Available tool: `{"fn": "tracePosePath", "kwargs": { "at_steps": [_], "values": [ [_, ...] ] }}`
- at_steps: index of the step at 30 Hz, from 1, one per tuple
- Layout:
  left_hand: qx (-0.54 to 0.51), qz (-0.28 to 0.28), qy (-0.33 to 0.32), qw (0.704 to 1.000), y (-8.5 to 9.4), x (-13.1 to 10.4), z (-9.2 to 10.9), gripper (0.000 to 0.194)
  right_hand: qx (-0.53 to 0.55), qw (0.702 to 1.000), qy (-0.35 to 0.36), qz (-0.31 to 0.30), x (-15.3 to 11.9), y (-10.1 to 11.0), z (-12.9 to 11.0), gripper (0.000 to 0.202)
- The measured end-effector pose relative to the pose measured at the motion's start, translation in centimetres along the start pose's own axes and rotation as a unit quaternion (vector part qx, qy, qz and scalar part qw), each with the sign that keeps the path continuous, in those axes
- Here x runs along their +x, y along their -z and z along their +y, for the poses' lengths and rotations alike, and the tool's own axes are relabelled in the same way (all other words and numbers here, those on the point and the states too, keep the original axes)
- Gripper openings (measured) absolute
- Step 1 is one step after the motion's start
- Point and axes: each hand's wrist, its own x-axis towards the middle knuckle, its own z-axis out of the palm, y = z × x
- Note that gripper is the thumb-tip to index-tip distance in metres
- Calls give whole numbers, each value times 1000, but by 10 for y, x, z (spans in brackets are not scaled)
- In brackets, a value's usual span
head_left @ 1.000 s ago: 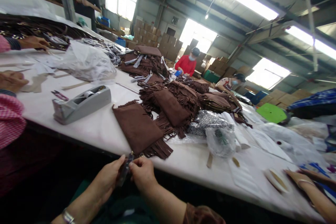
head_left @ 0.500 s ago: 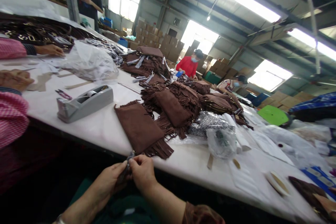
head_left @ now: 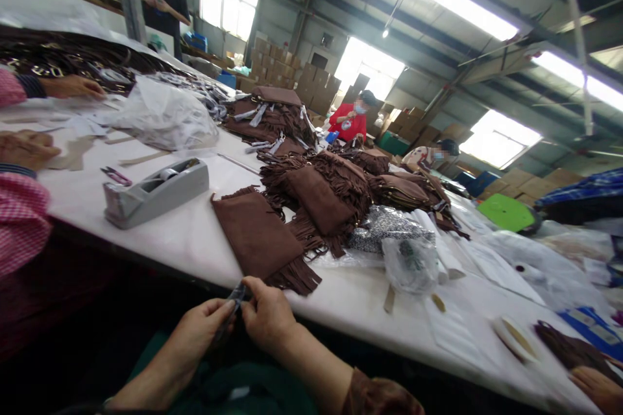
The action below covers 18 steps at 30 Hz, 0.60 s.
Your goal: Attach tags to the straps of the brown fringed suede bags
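Note:
At the table's near edge, my left hand (head_left: pixel 197 334) pinches a narrow grey strip that looks wrapped in clear plastic (head_left: pixel 237 296). My right hand (head_left: pixel 270 318) grips the upper part of the same strip between thumb and fingers. The strip's lower end is hidden in my left hand and the dark below. Just beyond my fingers lies a flat brown fringed bag (head_left: pixel 257 233), its near corner close to the strip. Whether strip and bag are joined I cannot tell.
Piled brown fringed bags (head_left: pixel 321 198) lie behind. A grey tape dispenser (head_left: pixel 158 194) stands left, near a co-worker's hand (head_left: pixel 26 149). To the right are a clear plastic bag (head_left: pixel 411 266) and a tape roll (head_left: pixel 514 339). Another person's hand (head_left: pixel 596 386) is at far right.
My right fingers have shifted slightly up along the strip, and its shiny tip no longer shows. The co-worker's far hand at left has drawn leftward. The person in red has raised a hand.

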Motion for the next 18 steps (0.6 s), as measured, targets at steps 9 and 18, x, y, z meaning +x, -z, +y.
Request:
{"fn": "tracePosePath", "kwargs": {
  "at_steps": [9, 18],
  "values": [
    [-47, -11, -7, 999, -6, 6, -2, 49, -12, 1000, 12, -7, 5, 9, -5, 37],
    [-30, 25, -19, 999, -4, 3, -3, 50, -57, 994, 87, 38, 11, 21, -1, 22]
  ]
}}
